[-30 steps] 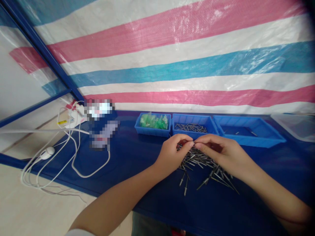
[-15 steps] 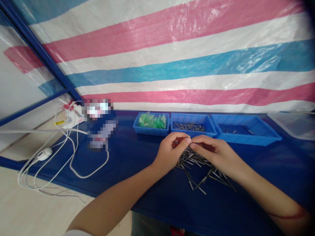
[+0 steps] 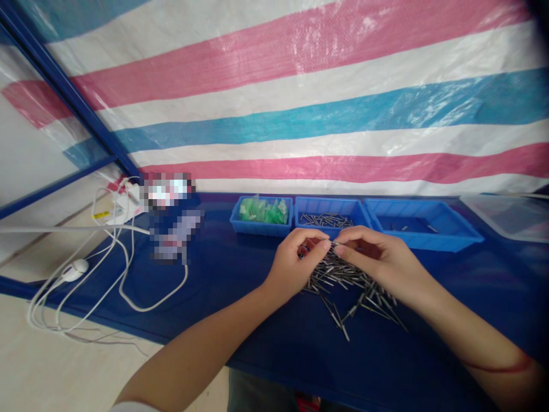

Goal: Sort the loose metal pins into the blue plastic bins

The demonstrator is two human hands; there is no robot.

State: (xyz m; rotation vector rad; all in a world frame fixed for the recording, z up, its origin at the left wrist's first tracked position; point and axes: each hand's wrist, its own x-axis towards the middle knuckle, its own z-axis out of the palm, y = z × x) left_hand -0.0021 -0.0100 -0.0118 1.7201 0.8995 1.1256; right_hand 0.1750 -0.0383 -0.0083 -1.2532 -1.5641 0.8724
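Parting slightly, left fingers (image 3: 321,250), right fingers (image 3: 354,256); rivets (image 3: 338,277) below

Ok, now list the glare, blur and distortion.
All in the head view: white glare on the striped sheet; mosaic patches over the desk at left; upper right corner dark; right bin seemingly stretched; pins soft.

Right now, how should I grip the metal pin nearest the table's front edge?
Probably near its front tip, pinched from the front side: the slim metal pin points that way, out from the heap, with other pins crowding its far part.
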